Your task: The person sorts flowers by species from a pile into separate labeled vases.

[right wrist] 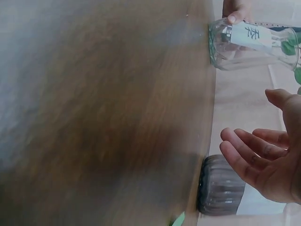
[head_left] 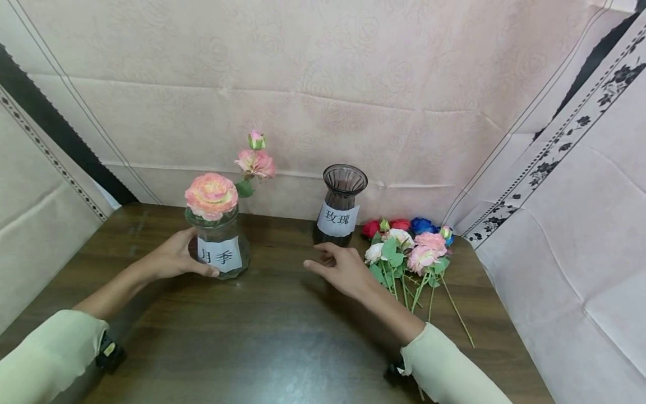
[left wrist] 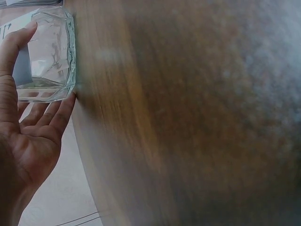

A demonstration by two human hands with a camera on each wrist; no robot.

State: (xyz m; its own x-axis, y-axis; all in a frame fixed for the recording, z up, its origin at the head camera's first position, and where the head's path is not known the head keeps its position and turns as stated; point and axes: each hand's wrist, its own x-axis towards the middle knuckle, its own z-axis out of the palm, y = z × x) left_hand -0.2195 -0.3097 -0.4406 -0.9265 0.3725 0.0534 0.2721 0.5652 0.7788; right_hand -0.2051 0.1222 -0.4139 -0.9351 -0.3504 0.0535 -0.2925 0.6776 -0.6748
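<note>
My left hand (head_left: pixel 175 255) grips a clear glass vase (head_left: pixel 223 231) low on its left side, thumb across the front and fingers behind. The vase stands upright, with a paper label (head_left: pixel 220 254) and pink roses (head_left: pixel 212 195) in its mouth. In the left wrist view, the fingertips reach the base of the glass vase (left wrist: pixel 49 52). My right hand (head_left: pixel 344 270) is empty, palm toward the vase with its fingers loosely bent. It is in front of a dark, ribbed glass vase (head_left: pixel 344 196), which also carries a label (head_left: pixel 337 219).
A heap of artificial flowers in red, blue, white and pink (head_left: pixel 426 249) lies on the right of the brown wooden table (head_left: pixel 242 336), green stems (head_left: pixel 456 311) pointing forward. Pale patterned cloth (head_left: pixel 303 73) rises behind the table and along both sides.
</note>
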